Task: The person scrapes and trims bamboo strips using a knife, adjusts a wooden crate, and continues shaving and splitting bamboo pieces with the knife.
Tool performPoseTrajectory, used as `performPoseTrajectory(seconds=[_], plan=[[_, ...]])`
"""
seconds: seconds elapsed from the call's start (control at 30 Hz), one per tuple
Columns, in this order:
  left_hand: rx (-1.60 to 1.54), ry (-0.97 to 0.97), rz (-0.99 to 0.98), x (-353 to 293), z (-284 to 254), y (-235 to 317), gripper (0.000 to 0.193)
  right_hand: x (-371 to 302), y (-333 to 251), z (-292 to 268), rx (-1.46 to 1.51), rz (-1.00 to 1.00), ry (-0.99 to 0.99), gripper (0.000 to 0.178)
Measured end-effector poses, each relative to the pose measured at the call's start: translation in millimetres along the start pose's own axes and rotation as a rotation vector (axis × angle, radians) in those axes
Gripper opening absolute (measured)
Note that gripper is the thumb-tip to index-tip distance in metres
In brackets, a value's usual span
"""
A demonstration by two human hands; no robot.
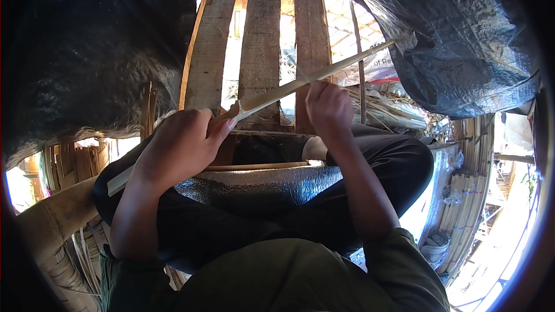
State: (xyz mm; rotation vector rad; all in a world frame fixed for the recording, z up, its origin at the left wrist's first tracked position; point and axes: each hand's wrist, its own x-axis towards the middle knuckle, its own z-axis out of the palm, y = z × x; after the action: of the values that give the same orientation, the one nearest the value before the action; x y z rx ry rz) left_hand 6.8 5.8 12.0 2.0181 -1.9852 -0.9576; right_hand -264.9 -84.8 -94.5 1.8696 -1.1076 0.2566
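Left grip: left hand (182, 144) clasped around a long pale strip (289, 88).
Right grip: right hand (329, 107) curled against the strip's lower edge; cannot tell whether it grasps it.
Strip: slants across from the left hand, tip toward two o'clock.
Planks: three wooden planks (260, 40) at twelve o'clock, beyond the strip.
Sheeting: dark sheet (98, 52) at ten o'clock, another dark sheet (468, 34) at two.
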Motion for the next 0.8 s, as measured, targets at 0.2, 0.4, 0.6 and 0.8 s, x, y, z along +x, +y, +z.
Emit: performPoseTrajectory(seconds=[0.2, 0.4, 0.6, 0.8], plan=[[-0.029, -0.013, -0.037, 3.2, -3.6, 0.4, 0.051, -12.5, -18.4, -13.7, 0.289, 0.109, 0.009, 0.025], [-0.029, -0.032, -0.049, 2.8, -10.1, 3.7, 0.052, -0.8, 11.0, 12.2, 0.108, 0.222, -0.264, 0.036], [-0.056, -0.107, -0.125, 6.3, -17.8, 4.4, 0.056, -10.9, -2.7, 8.5, 0.008, -0.093, 0.129, 0.036], [-0.009, -0.098, -0.102, 9.9, -20.7, -4.3, 0.060, -16.8, 15.6, 32.0, 0.179, 0.136, -0.224, 0.031]])
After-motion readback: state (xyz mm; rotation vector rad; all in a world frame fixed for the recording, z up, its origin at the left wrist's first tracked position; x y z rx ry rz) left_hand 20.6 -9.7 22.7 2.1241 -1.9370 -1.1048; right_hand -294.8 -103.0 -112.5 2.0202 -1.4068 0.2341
